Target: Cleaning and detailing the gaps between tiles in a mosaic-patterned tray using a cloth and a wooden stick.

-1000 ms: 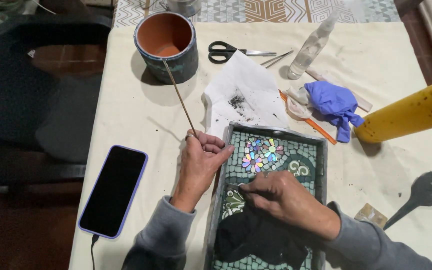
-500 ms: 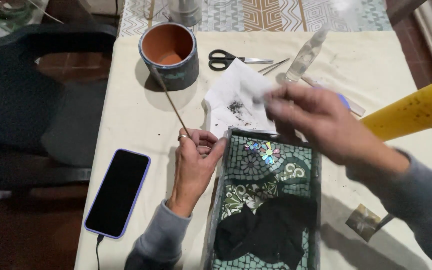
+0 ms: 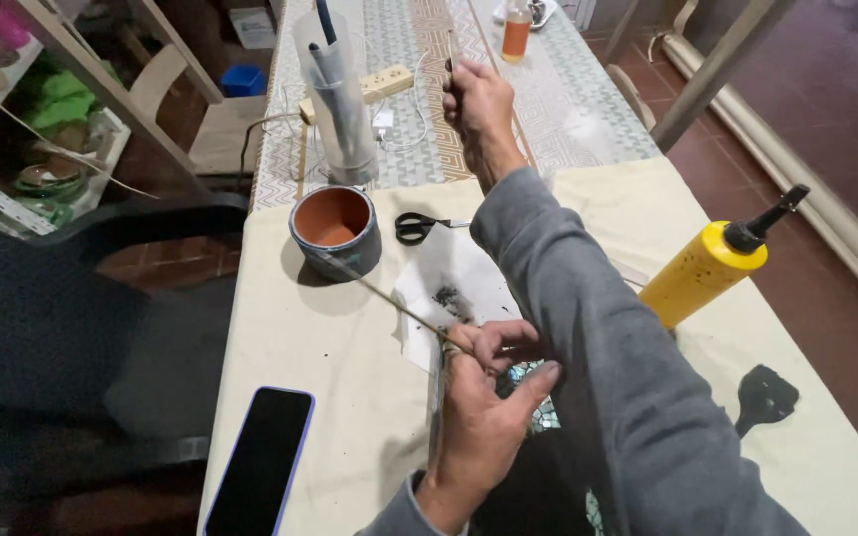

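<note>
Cream cloth covers the worktop (image 3: 340, 337), where a terracotta pot (image 3: 336, 228), scissors (image 3: 417, 226), a stained white paper (image 3: 449, 298), a yellow bottle (image 3: 707, 270) and a dark phone (image 3: 262, 462) lie. Left hand (image 3: 484, 407) pinches a thin stick (image 3: 379, 293) against the mosaic tray's (image 3: 538, 397) edge; right hand (image 3: 479, 104), fingers curled shut, reaches far across.

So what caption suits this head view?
Left hand steadies a mosaic tray while right hand reaches across the table.
</note>
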